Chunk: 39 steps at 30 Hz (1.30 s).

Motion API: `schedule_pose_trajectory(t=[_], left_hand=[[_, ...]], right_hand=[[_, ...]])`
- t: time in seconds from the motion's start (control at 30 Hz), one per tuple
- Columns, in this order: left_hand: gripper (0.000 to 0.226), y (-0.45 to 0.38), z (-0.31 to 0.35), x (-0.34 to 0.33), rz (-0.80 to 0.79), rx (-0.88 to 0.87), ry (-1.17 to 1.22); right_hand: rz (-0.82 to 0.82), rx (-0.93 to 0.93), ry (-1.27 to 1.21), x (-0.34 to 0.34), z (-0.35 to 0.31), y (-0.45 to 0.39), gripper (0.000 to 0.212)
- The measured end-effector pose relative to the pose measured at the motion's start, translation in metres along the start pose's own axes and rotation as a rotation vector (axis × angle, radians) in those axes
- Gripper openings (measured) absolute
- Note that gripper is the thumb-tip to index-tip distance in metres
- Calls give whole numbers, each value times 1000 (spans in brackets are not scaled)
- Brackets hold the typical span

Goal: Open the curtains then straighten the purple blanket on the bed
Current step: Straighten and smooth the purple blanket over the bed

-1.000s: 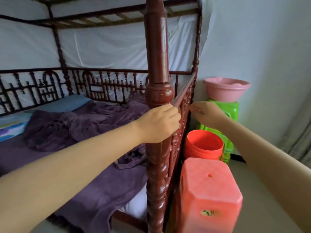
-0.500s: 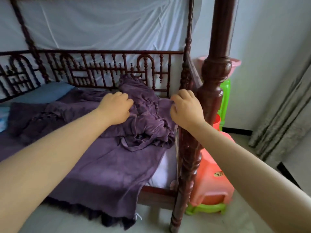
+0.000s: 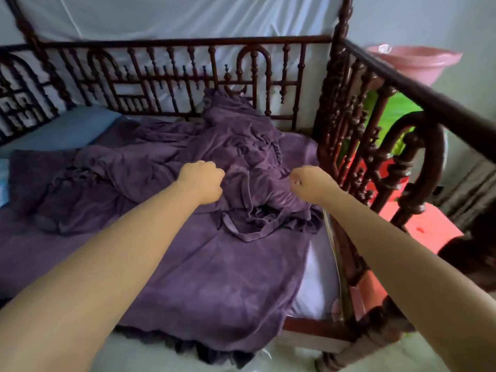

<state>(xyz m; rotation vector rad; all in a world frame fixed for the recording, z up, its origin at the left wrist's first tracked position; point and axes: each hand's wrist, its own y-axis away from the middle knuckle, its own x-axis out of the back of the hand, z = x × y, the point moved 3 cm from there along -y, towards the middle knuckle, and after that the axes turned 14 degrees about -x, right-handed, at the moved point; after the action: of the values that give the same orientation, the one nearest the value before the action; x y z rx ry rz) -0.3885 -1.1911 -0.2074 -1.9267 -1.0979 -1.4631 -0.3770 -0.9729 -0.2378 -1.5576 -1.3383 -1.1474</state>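
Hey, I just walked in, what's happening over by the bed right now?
A person is leaning over a carved wooden bed frame, both arms stretched out above a rumpled purple blanket. The left hand and right hand are curled into fists over the bunched-up heap in the middle; whether either grip actually has cloth in it can't be told. The blanket is not yet straightened: it is piled toward the far rail, and its near edge hangs over the bedside. A blue pillow lies at the left.

Soft, dim daylight, no hard shadows or glare. Wide-angle bending warps the bed rail at right; edges look slightly smeared
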Motion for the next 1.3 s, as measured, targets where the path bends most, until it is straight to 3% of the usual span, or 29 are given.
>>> schedule_pose_trajectory(t=[0.13, 0.33, 0.43, 0.53, 0.63, 0.7, 0.77, 0.87, 0.93, 1.0, 1.07, 1.17, 1.3], left_hand=[[33, -30, -50, -45, -75, -16, 57], [32, -65, -84, -140, -222, -64, 193], [34, -80, -77, -195, -312, -103, 256], [37, -90, -60, -260, -431, -178, 327], [42, -82, -34, -319, -568, -268, 364], [46, -72, -17, -352, -647, -304, 379], [51, -62, -2, -380, -727, -318, 407], [64, -53, 19, -412, -788, -308, 446], [78, -47, 34, -427, -799, -326, 479], [88, -37, 54, -440, -836, -390, 506], [87, -26, 76, -446, -846, -467, 484], [64, -22, 102, -444, -785, -527, 499], [44, -38, 132, -420, -695, -527, 616]], right_hand=[[-225, -176, -70, -53, -20, -51, 31], [-394, -465, 94, -159, -4, -76, 32], [-516, -601, 110, -219, 18, -57, 37], [-649, -850, 106, -291, 48, -22, 44], [-718, -1113, 29, -346, 66, 18, 61], [-768, -1236, 105, -370, 71, 40, 77], [-741, -1317, 103, -388, 73, 52, 73], [-579, -1310, -170, -409, 79, 50, 39], [-387, -1308, -332, -409, 84, 43, 33], [-302, -1287, -398, -402, 94, 38, 35], [-305, -1187, -291, -393, 110, 38, 38], [-393, -984, -14, -377, 134, 46, 43], [-351, -923, 123, -353, 171, 63, 44]])
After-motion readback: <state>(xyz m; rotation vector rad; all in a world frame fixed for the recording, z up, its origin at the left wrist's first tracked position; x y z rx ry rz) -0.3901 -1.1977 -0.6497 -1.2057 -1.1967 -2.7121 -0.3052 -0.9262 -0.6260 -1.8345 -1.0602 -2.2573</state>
